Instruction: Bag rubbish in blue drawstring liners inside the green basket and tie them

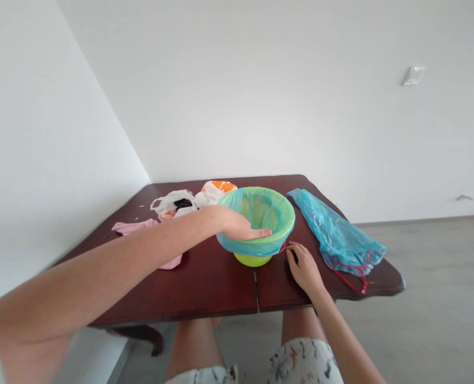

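Where drawstring (282, 247) hangs, fingers (296, 248) curl (halfway).

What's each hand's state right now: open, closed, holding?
Left hand: at the round green plastic basket; grip can't be told.
Right hand: partly curled beside the thin red drawstring; hold can't be told.

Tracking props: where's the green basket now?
In the head view, the basket stands central on the table, left hand at its rim, loose blue bag to its right.

No legible txt, no readable labels or brands, no nos., no signs
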### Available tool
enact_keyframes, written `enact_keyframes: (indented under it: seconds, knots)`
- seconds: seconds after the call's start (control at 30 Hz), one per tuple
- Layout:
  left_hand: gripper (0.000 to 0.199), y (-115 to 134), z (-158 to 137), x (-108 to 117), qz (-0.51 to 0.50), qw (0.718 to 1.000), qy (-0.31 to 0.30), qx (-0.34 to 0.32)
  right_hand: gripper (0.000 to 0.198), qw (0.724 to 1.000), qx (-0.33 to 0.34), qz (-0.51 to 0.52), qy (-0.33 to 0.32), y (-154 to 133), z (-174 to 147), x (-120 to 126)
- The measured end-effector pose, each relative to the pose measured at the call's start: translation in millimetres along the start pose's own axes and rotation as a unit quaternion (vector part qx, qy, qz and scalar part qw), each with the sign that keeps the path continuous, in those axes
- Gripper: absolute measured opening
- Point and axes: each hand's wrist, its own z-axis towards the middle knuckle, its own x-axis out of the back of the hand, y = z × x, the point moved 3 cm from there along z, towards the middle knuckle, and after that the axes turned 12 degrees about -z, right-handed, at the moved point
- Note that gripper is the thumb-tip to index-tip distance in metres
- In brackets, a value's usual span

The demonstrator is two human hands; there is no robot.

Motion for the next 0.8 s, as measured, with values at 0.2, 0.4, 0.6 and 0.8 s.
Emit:
enact_keyframes:
  seconds: [0.2,0.4,0.6,0.8]
  knots:
    - [0.048,-22.3,-16.3,27.9,0.056,0.998,0.017,0.038,0.029,1.0,0.009,-0.025,-0.001,-0.1,-1.0,-2.0]
    - [0.075,1.7,-62.6,33.2,0.235,0.971,0.008,0.034,0.029,0.999,0.018,-0.046,-0.002,2.1,-2.8,-5.1]
    - [0.065,19.8,-63.4,53.5,0.123,0.98,0.051,-0.149,0.025,0.998,0.028,-0.062,-0.007,0.5,-3.0,-5.1]
    - [0.071,-43.8,-37.9,63.8,-0.27,0.891,0.352,-0.095,0.027,0.997,0.029,-0.066,0.004,-2.5,-4.7,-4.5]
